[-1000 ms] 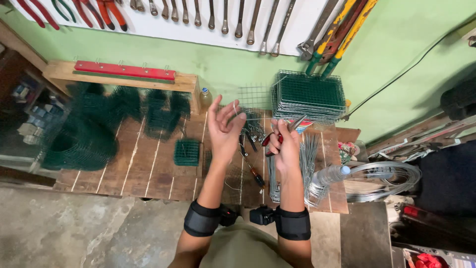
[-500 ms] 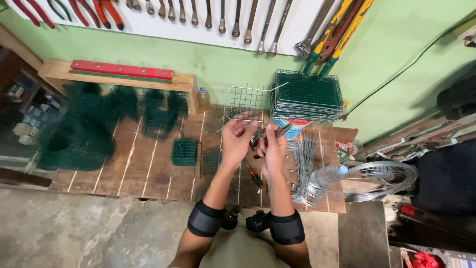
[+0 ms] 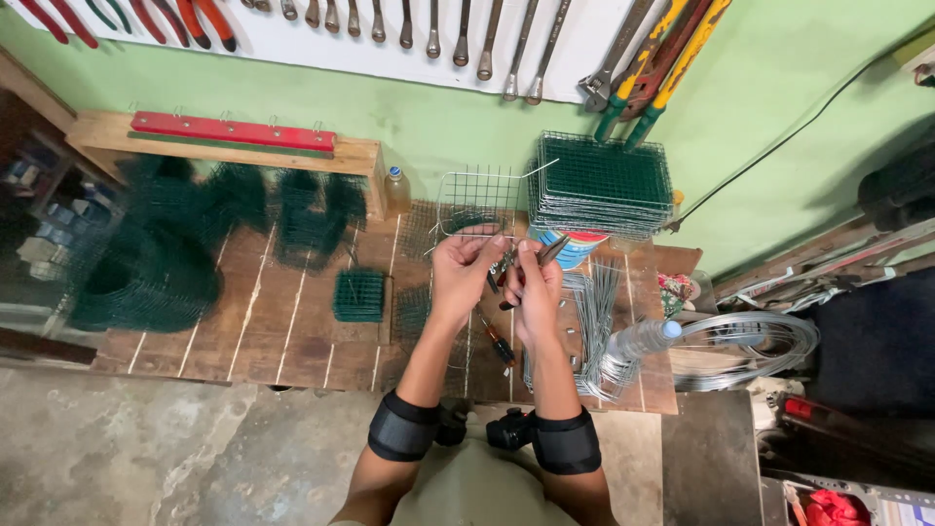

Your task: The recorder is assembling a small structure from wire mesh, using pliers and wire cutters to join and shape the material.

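Note:
My left hand (image 3: 464,276) holds the near edge of a bare wire mesh panel (image 3: 477,203) that stands tilted over the wooden workbench (image 3: 292,321). My right hand (image 3: 531,292) grips a pair of pliers (image 3: 545,255) whose jaws point toward that same mesh edge. Both hands are close together above the middle of the bench. Black bands wrap both forearms.
A stack of green mesh panels (image 3: 604,183) sits behind the hands. Green mesh rolls (image 3: 146,282) and a small green mesh cube (image 3: 359,295) lie left. Cut wire rods (image 3: 584,321), a plastic bottle (image 3: 638,341) and a wire coil (image 3: 750,346) lie right. Wrenches and cutters hang on the wall.
My left hand was raised open a second ago; it has come down and closed on the mesh edge. The right hand with the pliers moved in beside it.

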